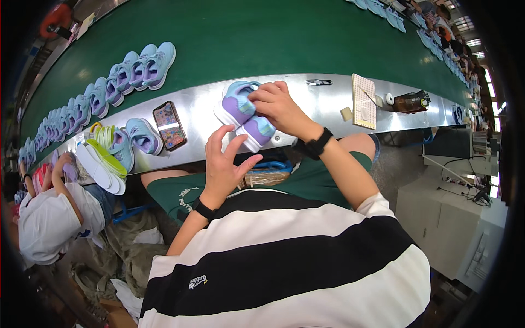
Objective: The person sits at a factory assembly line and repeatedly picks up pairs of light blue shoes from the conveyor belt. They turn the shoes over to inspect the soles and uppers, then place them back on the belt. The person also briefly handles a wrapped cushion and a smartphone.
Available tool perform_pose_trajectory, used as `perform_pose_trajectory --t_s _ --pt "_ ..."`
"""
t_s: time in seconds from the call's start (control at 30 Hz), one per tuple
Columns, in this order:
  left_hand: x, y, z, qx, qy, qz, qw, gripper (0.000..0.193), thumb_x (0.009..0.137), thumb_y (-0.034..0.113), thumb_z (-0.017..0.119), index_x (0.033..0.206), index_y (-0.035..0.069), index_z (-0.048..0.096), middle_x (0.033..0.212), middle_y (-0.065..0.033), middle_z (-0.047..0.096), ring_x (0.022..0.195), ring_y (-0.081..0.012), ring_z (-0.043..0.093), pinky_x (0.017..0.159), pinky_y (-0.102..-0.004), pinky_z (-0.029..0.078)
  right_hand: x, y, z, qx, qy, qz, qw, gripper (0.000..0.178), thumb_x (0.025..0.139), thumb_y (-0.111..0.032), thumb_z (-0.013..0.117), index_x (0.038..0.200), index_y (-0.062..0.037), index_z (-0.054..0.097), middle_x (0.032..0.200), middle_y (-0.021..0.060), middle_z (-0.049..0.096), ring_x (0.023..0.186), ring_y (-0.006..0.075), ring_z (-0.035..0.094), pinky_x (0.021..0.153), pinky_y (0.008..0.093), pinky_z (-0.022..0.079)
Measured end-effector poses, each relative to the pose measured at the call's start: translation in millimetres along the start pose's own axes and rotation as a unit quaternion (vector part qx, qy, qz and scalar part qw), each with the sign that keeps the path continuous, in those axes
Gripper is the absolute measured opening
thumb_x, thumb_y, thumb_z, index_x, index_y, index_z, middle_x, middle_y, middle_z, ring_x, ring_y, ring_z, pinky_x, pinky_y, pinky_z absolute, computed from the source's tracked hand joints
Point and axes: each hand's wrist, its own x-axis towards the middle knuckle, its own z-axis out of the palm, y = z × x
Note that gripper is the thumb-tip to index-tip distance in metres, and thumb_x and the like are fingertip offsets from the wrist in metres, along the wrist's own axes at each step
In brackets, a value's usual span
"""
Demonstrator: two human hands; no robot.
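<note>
A pair of light-blue and purple sneakers stands on the metal ledge in front of me, heels toward me. My right hand (280, 109) reaches over them from the right, its curled fingers gripping the upper edge of the left sneaker (235, 107); some fingertips are hidden. Beside it, the right sneaker (257, 133) sits nearer my body, under that hand. Just short of its heel, my left hand (223, 168) hovers with thumb and fingers spread, holding nothing.
A phone (169, 126), another sneaker pair (144, 136) and white insoles (101, 169) lie to the left. Rows of sneakers (158, 65) stand on the green belt (246, 44). Rightward are a pen (319, 82), notepad (363, 101) and bottle (410, 102). Another person (63, 218) works at far left.
</note>
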Motion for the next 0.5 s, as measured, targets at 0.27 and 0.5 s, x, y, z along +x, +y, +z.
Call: perform_pose_trajectory --t_s 0.27,0.5 --pt "18.4 18.7 -28.6 0.018 0.015 0.090 0.996 0.036 0.070 0.021 0.084 0.100 0.010 0.067 0.123 -0.0130 0.049 0.111 -0.0325 0.051 0.092 -0.0416 0.044 6.6 -53.6 -45.1 -0.027 0.085 0.069 0.994 0.028 0.066 0.000 0.070 0.092 -0.0075 0.064 0.098 0.0005 0.061 0.100 0.0213 0.058 0.087 0.0388 0.035" --pt "15.1 19.7 -35.0 0.005 0.010 0.143 0.990 0.031 0.073 0.012 0.080 0.101 0.011 0.066 0.120 -0.0140 0.054 0.110 -0.0351 0.052 0.091 -0.0429 0.046 4.3 -73.6 -54.3 -0.034 0.115 0.090 0.989 0.027 0.065 -0.003 0.073 0.091 -0.0079 0.065 0.096 0.0003 0.061 0.092 0.0188 0.060 0.080 0.0350 0.036"
